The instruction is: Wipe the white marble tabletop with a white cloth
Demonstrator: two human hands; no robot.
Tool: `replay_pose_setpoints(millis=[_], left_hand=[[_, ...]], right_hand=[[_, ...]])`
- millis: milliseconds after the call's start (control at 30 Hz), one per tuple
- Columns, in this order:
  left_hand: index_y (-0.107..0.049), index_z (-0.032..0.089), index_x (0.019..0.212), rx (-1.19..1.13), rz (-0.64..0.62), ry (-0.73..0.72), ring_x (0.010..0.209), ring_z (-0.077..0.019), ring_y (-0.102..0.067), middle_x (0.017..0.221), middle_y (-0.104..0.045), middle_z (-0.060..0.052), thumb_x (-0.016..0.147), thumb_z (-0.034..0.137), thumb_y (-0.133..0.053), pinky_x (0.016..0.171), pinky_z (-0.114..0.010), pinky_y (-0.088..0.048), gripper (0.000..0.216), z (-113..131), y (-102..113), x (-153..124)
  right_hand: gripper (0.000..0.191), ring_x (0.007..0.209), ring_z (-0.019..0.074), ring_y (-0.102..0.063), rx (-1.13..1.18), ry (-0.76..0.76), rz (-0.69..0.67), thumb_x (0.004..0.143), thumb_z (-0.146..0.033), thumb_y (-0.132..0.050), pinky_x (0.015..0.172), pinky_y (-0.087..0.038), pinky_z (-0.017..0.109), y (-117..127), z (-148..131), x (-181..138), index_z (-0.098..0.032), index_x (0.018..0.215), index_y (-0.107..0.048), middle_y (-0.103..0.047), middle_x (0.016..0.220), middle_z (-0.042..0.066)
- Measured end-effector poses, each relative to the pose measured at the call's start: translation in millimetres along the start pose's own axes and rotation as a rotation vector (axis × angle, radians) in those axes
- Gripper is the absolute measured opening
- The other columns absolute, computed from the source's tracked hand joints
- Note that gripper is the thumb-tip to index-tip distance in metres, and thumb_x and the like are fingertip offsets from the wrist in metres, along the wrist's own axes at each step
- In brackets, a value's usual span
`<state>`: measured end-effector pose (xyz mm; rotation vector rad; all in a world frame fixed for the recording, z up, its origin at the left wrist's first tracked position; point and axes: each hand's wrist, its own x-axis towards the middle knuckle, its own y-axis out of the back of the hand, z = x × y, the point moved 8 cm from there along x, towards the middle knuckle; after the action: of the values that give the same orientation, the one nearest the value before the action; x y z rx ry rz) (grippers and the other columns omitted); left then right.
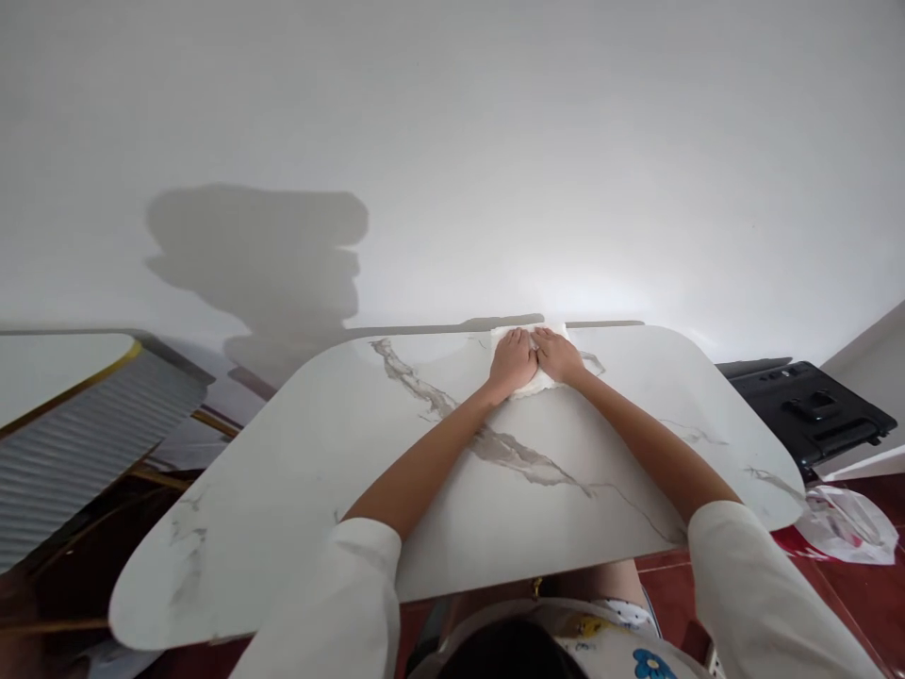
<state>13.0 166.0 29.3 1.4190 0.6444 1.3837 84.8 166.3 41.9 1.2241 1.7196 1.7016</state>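
A white sheet that looks like a paper tissue [524, 391] lies near the far edge of a white marble-patterned table [283, 500]. My left hand [515, 360] presses down on it, fingers together and slightly bent. Beside it, my right hand [556, 355] bears on the sheet's right half in the same way, and the two hands touch or nearly touch. Corners of the sheet stick out beyond my fingers and below my palms. What lies beneath the hands is hidden.
A pale wall [452, 170] stands right behind the table, with a shadow on it. At left is a ribbed cabinet [91, 443] with gold trim. A black hard case [813, 410] and a white plastic bag [848, 523] are at right, over a red tiled floor [859, 585].
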Motion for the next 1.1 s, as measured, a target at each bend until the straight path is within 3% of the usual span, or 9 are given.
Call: replay_pose_setpoints(millis=[133, 233, 400, 567, 733, 933, 1100], left_hand=[[-0.047, 0.001, 0.126, 0.0, -0.013, 0.078, 0.131, -0.0287, -0.04, 0.136, -0.048, -0.022, 0.09, 0.016, -0.034, 0.11, -0.041, -0.029, 0.041, -8.1, -8.6, 27.4], [-0.052, 0.003, 0.119, 0.0, -0.025, 0.09, 0.125, -0.0291, -0.045, 0.127, -0.054, -0.022, 0.089, 0.016, -0.035, 0.107, -0.041, -0.032, 0.036, 0.5, -15.5, 44.7], [-0.054, 0.007, 0.115, -0.012, -0.032, 0.039, 0.12, -0.0304, -0.048, 0.12, -0.058, -0.019, 0.09, 0.018, -0.035, 0.102, -0.042, -0.035, 0.033, 33.8, -29.5, 58.4], [-0.046, 0.003, 0.127, -0.062, -0.024, -0.031, 0.13, -0.0319, -0.04, 0.136, -0.048, -0.022, 0.091, 0.02, -0.034, 0.108, -0.044, -0.029, 0.042, 67.7, -35.4, 51.4], [-0.041, 0.0, 0.134, -0.085, -0.074, -0.066, 0.135, -0.032, -0.035, 0.142, -0.042, -0.022, 0.091, 0.021, -0.033, 0.111, -0.044, -0.026, 0.048, 82.7, -28.9, 23.9], [-0.04, 0.0, 0.135, -0.086, -0.101, -0.204, 0.136, -0.0311, -0.034, 0.144, -0.041, -0.021, 0.09, 0.022, -0.033, 0.113, -0.044, -0.026, 0.051, 97.7, -5.8, -33.1], [-0.042, 0.002, 0.135, -0.113, -0.125, -0.206, 0.136, -0.0322, -0.034, 0.144, -0.041, -0.021, 0.088, 0.023, -0.036, 0.112, -0.046, -0.027, 0.051, 102.6, 13.0, -81.6]], right_hand=[[0.047, 0.132, 0.0178, -0.039, 0.015, -0.005, -0.016, 0.091, -0.013, -0.029, 0.108, -0.031, 0.03, -6.4, 20.3, 28.5, -0.011, 0.134, -0.049, -0.048, 0.142, 0.008], [0.048, 0.132, 0.0169, -0.04, 0.029, -0.056, -0.015, 0.092, -0.015, -0.028, 0.108, -0.032, 0.03, -7.0, 43.8, 35.3, -0.013, 0.134, -0.05, -0.048, 0.142, 0.006], [0.049, 0.133, 0.0178, -0.039, 0.028, -0.13, -0.005, 0.091, -0.017, -0.029, 0.111, -0.03, 0.031, -1.2, 82.5, 19.2, -0.01, 0.135, -0.049, -0.047, 0.143, 0.008], [0.051, 0.136, 0.0187, -0.035, -0.006, -0.158, 0.007, 0.09, -0.016, -0.027, 0.113, -0.026, 0.033, 9.0, 98.2, -10.7, -0.009, 0.137, -0.046, -0.043, 0.146, 0.008], [0.052, 0.137, 0.0219, -0.032, -0.045, -0.176, -0.009, 0.09, -0.015, -0.028, 0.113, -0.025, 0.036, 15.5, 82.2, -44.2, -0.007, 0.14, -0.042, -0.039, 0.148, 0.01], [0.052, 0.138, 0.0262, -0.03, -0.09, -0.226, -0.033, 0.092, -0.016, -0.029, 0.113, -0.024, 0.037, 24.8, 34.2, -99.5, -0.002, 0.141, -0.038, -0.037, 0.148, 0.014], [0.052, 0.138, 0.0278, -0.03, -0.098, -0.236, -0.025, 0.091, -0.015, -0.031, 0.113, -0.024, 0.04, 33.8, -9.5, -143.0, -0.001, 0.141, -0.039, -0.037, 0.148, 0.016]])
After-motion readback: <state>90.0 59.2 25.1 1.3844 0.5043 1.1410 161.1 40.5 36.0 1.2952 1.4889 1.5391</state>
